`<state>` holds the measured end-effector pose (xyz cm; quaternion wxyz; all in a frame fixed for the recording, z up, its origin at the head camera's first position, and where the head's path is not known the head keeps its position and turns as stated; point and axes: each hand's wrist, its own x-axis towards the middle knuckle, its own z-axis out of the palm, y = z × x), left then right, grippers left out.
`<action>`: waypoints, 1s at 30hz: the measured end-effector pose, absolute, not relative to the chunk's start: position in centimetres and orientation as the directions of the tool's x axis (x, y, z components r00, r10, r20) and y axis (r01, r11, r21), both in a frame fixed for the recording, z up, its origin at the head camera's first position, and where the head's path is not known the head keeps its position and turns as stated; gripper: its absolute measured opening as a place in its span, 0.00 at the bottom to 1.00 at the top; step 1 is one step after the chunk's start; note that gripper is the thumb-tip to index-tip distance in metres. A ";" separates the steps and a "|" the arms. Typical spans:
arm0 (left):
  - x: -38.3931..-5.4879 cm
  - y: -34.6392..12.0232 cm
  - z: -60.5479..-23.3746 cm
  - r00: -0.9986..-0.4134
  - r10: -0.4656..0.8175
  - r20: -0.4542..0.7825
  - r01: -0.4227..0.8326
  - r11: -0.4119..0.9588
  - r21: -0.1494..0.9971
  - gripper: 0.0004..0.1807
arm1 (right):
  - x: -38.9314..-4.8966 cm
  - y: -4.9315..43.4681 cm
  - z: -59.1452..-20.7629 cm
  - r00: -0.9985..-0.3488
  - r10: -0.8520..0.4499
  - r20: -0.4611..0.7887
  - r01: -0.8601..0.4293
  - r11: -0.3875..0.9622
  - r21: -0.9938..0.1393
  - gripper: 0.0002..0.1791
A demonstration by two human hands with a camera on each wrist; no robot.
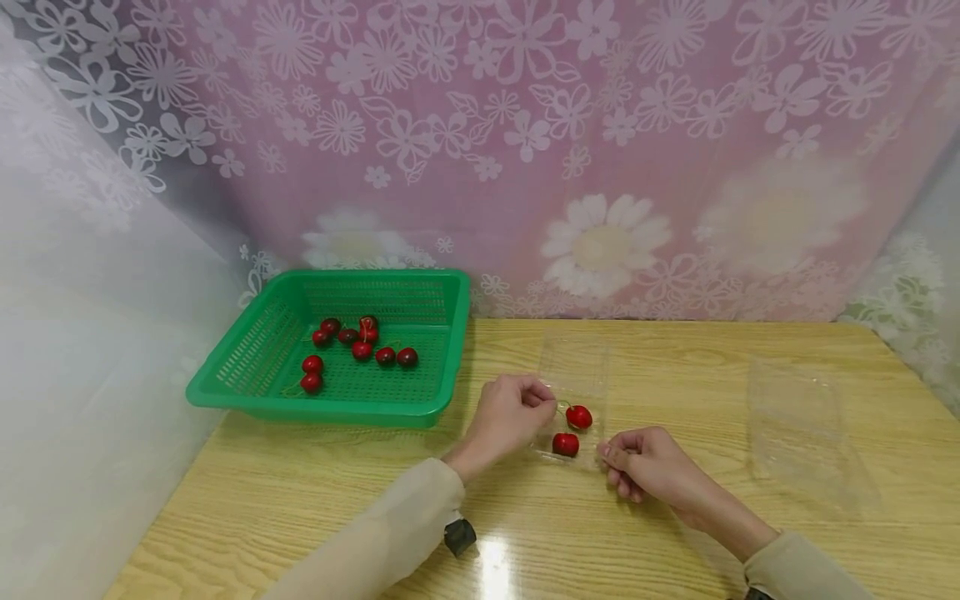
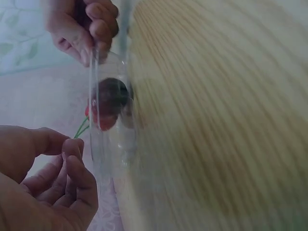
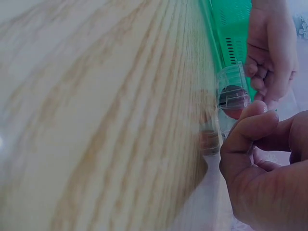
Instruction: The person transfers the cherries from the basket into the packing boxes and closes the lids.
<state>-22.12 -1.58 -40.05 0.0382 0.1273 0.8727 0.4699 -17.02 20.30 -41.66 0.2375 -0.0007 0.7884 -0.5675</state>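
A clear plastic clamshell box (image 1: 576, 367) lies on the table with its lid folded back toward the curtain. Two red cherries sit in its near half, an upper cherry (image 1: 579, 417) and a lower cherry (image 1: 566, 444). Thumb and forefinger of my left hand (image 1: 513, 414) pinch the green cherry stems (image 2: 81, 127) just above the box's left side. At the box's near right corner, my right hand (image 1: 654, 468) pinches the plastic rim between thumb and curled fingers. Seen from the left wrist, the cherries show through the clear wall.
To the left stands a green plastic basket (image 1: 345, 408) with several cherries (image 1: 362, 350) inside. Another clear plastic box (image 1: 798, 417) lies on the right of the wooden table (image 1: 300, 492). A flowered curtain (image 1: 480, 183) hangs behind the table's far edge.
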 end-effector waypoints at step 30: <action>-22.0 -1.6 -40.5 -0.892 0.438 0.114 0.420 0.707 0.569 0.06 | -17.1 20.4 -41.8 -0.888 -0.281 -0.364 0.265 0.334 -0.904 0.14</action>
